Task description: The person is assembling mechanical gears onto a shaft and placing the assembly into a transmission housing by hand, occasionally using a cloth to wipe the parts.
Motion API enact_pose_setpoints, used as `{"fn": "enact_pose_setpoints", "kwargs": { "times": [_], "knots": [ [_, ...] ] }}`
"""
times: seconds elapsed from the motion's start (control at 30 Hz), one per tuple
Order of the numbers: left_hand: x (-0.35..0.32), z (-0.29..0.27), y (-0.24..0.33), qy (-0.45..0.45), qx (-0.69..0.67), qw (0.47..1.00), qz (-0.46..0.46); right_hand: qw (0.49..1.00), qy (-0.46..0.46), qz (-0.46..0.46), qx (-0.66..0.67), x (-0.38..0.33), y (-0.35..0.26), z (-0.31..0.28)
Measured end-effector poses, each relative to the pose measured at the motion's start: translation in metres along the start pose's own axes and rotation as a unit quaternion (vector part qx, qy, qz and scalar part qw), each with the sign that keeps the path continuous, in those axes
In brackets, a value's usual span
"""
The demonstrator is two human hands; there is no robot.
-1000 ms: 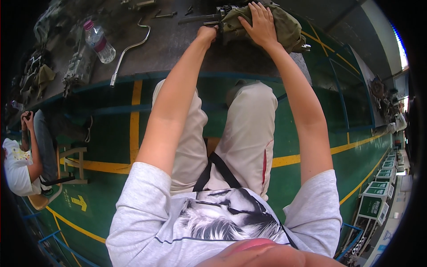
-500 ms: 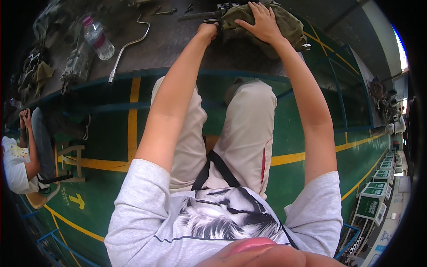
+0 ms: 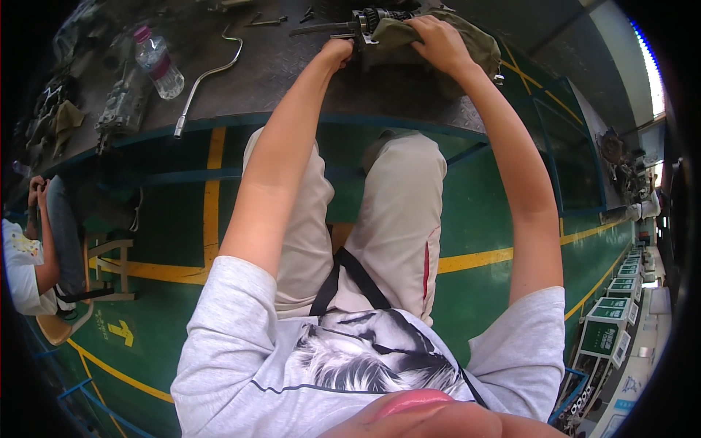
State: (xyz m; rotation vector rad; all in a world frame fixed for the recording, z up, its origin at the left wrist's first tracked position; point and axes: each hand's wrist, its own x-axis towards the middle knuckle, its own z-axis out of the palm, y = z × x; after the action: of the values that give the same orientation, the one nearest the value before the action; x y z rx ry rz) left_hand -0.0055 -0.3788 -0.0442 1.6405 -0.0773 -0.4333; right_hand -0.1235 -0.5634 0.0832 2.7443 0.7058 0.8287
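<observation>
At the far side of the workbench [image 3: 255, 80], my left hand [image 3: 338, 52] is closed beside a metal gear shaft assembly [image 3: 363, 23]. A thin bright rod shows just above it; what its fingers hold is hidden. My right hand [image 3: 443, 45] has its fingers bent around an olive-green cloth [image 3: 478, 45], with the thumb tucked toward its edge. The cloth is bunched over the right part of the assembly. Gears show uncovered between the two hands, and a long plain shaft sticks out to the left.
A clear bottle with a pink cap [image 3: 159, 64] stands left on the bench beside a bent metal crank wrench [image 3: 208, 77]. Greasy metal parts [image 3: 120, 113] lie farther left. Small tools [image 3: 266, 20] lie at the back. Another person [image 3: 33, 255] sits at the left.
My right hand has gone from spread flat on the cloth to bent fingers gripping it. The cloth has shifted right, uncovering more gears. My left hand stays almost in place.
</observation>
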Motion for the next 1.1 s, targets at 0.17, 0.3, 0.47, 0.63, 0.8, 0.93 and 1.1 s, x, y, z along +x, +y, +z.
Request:
{"fn": "enact_pose_setpoints", "kwargs": {
  "times": [0.17, 0.3, 0.47, 0.63, 0.8, 0.93, 1.1],
  "knots": [
    [0.005, 0.000, -0.001, 0.011, 0.023, 1.000, 0.014, 0.985, 0.105, 0.132, -0.034, 0.004, 0.045, -0.028],
    [-0.007, 0.001, -0.004, 0.014, -0.063, 0.996, 0.064, 0.960, 0.093, 0.262, -0.014, -0.019, 0.064, -0.025],
    [-0.008, -0.006, -0.012, -0.026, -0.099, 0.992, 0.071, 0.924, 0.135, 0.355, 0.030, -0.024, 0.056, -0.002],
    [-0.005, -0.013, -0.018, 0.006, 0.011, 0.990, 0.142, 0.884, 0.148, 0.437, 0.072, -0.025, 0.078, 0.006],
    [-0.022, -0.008, -0.016, 0.069, 0.116, 0.958, 0.251, 0.869, 0.137, 0.465, 0.102, -0.035, 0.089, 0.016],
    [-0.031, -0.011, -0.006, 0.065, 0.101, 0.973, 0.198, 0.869, 0.124, 0.467, 0.105, -0.032, 0.086, 0.018],
    [-0.035, -0.009, 0.002, 0.031, 0.103, 0.987, 0.123, 0.868, 0.084, 0.475, 0.120, -0.034, 0.086, 0.018]
  ]
}}
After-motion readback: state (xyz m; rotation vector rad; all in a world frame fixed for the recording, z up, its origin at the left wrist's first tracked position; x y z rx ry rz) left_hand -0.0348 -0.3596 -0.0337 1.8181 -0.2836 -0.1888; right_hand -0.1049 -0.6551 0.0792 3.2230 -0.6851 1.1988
